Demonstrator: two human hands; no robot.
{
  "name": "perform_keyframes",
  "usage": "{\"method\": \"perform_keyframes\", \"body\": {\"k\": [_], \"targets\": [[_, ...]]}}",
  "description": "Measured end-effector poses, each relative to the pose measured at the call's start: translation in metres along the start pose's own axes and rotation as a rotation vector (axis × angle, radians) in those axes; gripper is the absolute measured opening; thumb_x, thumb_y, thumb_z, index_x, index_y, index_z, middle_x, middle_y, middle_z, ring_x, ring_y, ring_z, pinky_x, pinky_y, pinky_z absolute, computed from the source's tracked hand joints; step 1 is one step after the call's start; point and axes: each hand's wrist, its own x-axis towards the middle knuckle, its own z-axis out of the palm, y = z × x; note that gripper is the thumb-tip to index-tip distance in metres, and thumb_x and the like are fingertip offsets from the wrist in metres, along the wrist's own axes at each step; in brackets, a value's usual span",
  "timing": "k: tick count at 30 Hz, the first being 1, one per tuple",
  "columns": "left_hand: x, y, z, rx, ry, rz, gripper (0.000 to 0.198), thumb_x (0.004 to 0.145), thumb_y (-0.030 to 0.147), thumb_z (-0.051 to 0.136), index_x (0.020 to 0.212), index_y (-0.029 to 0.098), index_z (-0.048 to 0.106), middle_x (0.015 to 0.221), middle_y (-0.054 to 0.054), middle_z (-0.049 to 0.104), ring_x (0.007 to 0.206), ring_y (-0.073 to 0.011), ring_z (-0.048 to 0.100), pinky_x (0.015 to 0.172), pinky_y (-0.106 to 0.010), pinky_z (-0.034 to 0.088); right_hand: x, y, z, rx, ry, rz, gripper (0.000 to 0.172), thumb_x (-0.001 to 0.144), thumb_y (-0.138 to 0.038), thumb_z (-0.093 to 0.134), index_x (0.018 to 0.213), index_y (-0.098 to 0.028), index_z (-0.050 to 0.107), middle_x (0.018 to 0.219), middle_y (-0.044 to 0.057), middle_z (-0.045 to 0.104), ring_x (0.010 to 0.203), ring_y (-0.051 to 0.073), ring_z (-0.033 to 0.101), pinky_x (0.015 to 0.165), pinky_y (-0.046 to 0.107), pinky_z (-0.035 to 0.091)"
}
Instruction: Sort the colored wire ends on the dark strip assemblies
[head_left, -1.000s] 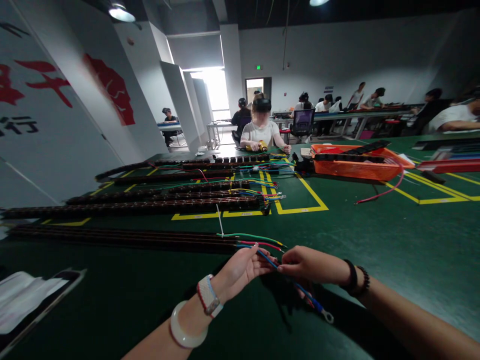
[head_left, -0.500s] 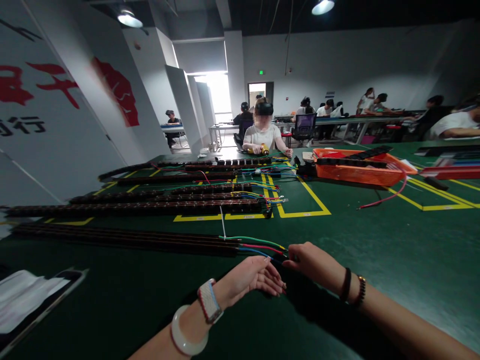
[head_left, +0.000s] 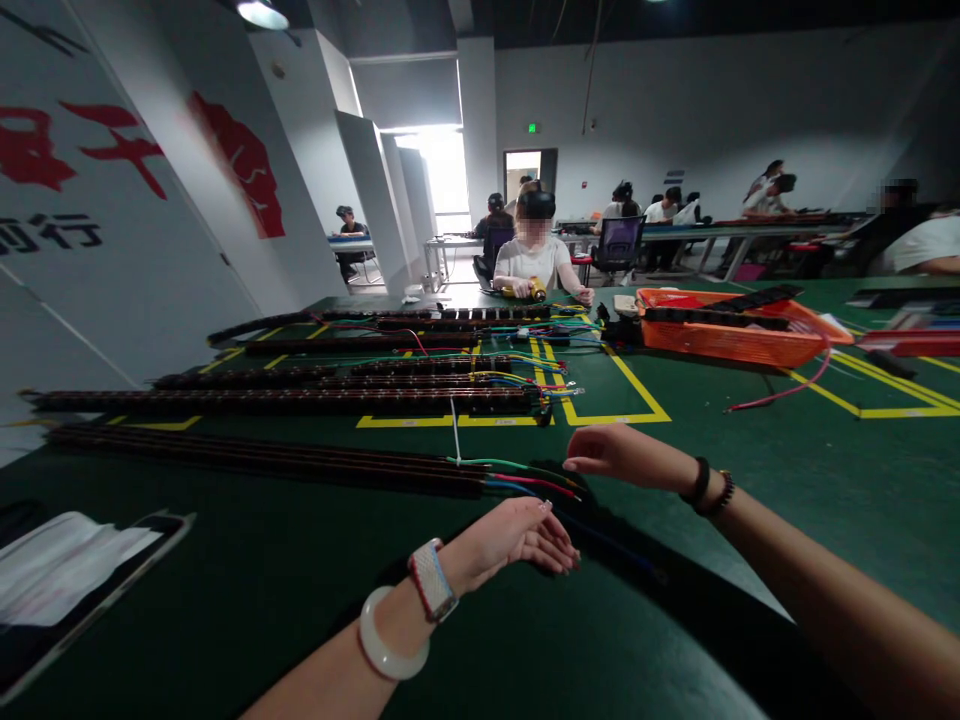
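A bundle of long dark strips [head_left: 300, 460] lies across the table, with green [head_left: 517, 463], red [head_left: 536, 485] and blue wires at its right end. My left hand [head_left: 517, 545] is at the blue wire [head_left: 510, 488]. Its thumb and index finger meet on the wire, while the other fingers hang loosely, palm showing. Past these fingertips the blue wire runs right along the table. My right hand [head_left: 622, 455] hovers above and right of the wire ends, fingers bent, with nothing visible in it. A white cable tie [head_left: 455, 430] stands up from the bundle.
More dark strips with coloured wires [head_left: 300, 400] lie farther back on the green table. An orange basket [head_left: 720, 340] stands back right. White sheets [head_left: 67, 560] lie on a tray-like thing at left. Across the table a person [head_left: 532, 260] holds a yellow tool [head_left: 535, 289].
My right hand has lifted up and away from the wires. The blue wire now trails right across the table. My left hand keeps nearly the same pose; the view has shifted slightly.
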Motion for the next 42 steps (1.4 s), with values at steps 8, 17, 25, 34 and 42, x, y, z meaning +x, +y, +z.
{"method": "perform_keyframes", "body": {"k": [8,17,25,34,42], "targets": [[0.002,-0.001,0.000,-0.022,0.014,-0.034,0.039,0.088,0.042,0.043,0.080,0.008,0.061,0.085,-0.018,0.068,0.076,-0.0206,0.066,0.078,-0.036,0.048,0.047,-0.006,0.030,0.054,-0.159,-0.134,0.050,0.075,-0.055,0.059,0.102,-0.014,0.064,0.085,0.004,0.063,0.067,0.011,0.052,0.057,0.022,0.038],[0.001,0.002,0.003,-0.031,-0.003,-0.033,0.039,0.087,0.042,0.045,0.079,0.007,0.062,0.086,-0.019,0.068,0.078,-0.0214,0.066,0.078,-0.036,0.048,0.062,0.005,0.045,-0.012,-0.383,-0.139,0.045,0.081,-0.052,0.051,0.073,-0.010,0.064,0.054,-0.006,0.042,0.050,0.006,0.030,0.046,0.021,0.023],[0.003,-0.004,-0.002,-0.292,-0.010,-0.068,0.035,0.089,0.034,0.043,0.099,0.005,0.060,0.095,-0.020,0.067,0.088,-0.0226,0.065,0.091,-0.040,0.042,0.040,-0.024,0.055,-0.512,-0.017,-0.278,0.026,0.083,-0.028,0.054,0.063,-0.014,0.065,0.068,0.005,0.063,0.070,0.014,0.051,0.071,0.028,0.035],[0.009,-0.007,0.004,-0.702,0.304,0.101,0.020,0.089,0.025,0.044,0.081,0.014,0.059,0.080,-0.005,0.065,0.077,-0.0133,0.062,0.084,-0.030,0.045,0.024,-0.045,0.079,-0.885,0.118,-0.338,0.014,0.082,-0.015,0.054,0.076,-0.016,0.066,0.078,0.008,0.063,0.081,0.021,0.051,0.071,0.033,0.036],[0.014,-0.008,0.004,-0.647,0.359,0.115,0.015,0.090,0.019,0.046,0.081,0.014,0.058,0.089,-0.005,0.063,0.084,-0.0123,0.059,0.085,-0.027,0.044,0.011,-0.045,0.105,-1.020,0.278,-0.322,0.025,0.079,-0.012,0.050,0.097,-0.008,0.068,0.090,0.013,0.066,0.088,0.024,0.054,0.080,0.037,0.042]]}}
